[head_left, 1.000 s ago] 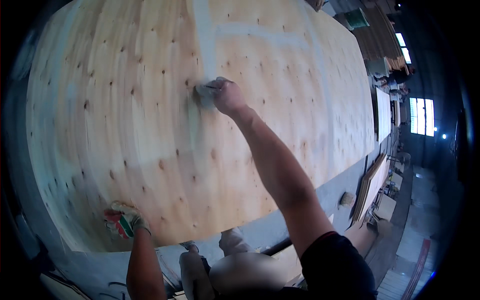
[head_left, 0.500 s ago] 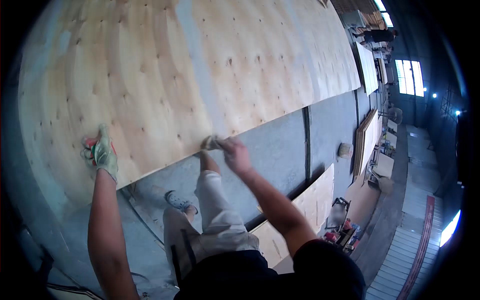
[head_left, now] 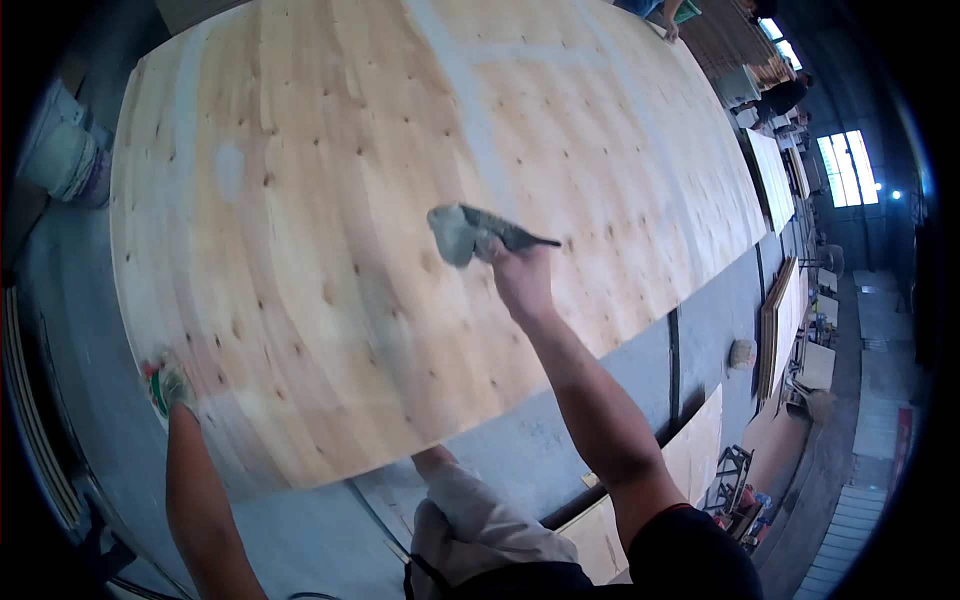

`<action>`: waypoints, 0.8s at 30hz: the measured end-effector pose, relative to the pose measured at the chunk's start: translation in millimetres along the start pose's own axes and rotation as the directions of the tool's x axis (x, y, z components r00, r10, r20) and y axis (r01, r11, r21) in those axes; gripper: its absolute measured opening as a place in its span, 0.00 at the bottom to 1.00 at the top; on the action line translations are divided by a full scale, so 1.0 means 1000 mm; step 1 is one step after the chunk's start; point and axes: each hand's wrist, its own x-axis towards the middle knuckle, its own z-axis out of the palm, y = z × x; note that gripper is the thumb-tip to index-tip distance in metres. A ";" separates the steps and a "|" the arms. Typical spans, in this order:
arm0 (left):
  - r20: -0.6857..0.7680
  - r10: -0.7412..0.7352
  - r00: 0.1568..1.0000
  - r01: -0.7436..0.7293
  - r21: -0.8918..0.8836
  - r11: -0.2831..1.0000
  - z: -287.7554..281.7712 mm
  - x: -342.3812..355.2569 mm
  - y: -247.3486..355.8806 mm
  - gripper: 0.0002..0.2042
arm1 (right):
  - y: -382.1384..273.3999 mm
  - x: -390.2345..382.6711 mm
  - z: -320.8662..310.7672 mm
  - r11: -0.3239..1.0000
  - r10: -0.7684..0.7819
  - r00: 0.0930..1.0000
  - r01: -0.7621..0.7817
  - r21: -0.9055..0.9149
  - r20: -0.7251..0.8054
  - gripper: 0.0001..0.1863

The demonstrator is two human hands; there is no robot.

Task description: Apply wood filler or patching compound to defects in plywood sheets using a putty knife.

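My right hand (head_left: 522, 275) is closed around a putty knife (head_left: 458, 235), whose broad blade looks coated in grey filler. The knife is over the middle of a large plywood sheet (head_left: 330, 290); whether the blade touches the wood cannot be told. Pale grey bands and a patch of filler run across the sheet, among many dark knots. At the sheet's left edge is my left hand (head_left: 174, 388), in a pale glove with its fingers curled. Red and green show at those fingers, but what they belong to is unclear.
White buckets (head_left: 62, 160) stand on the floor at the far left. Another person's hand (head_left: 671, 32) rests on the sheet's far right corner. Stacked boards (head_left: 780, 325) and a round tub (head_left: 742, 354) lie to the right. A person in dark clothes (head_left: 783, 97) is farther off.
My right hand has gone from the sheet's near edge to over its middle, the putty knife now plainly visible. My left hand has shifted to the left edge. The view has moved too.
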 end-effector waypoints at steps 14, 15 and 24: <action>-0.358 -0.094 0.929 0.278 0.507 0.816 0.062 0.009 0.008 0.35 | 0.028 0.245 0.155 0.702 -0.161 0.987 0.107 -0.704 -0.010 0.13; -0.376 -0.081 0.923 0.286 0.531 0.798 0.060 0.007 0.013 0.35 | 0.029 0.241 0.150 0.703 -0.255 0.956 0.286 -0.651 0.145 0.14; -0.391 -0.203 0.898 0.379 0.448 0.810 0.056 0.004 0.020 0.37 | -0.030 0.074 0.255 0.950 0.211 0.867 -0.291 0.115 0.451 0.12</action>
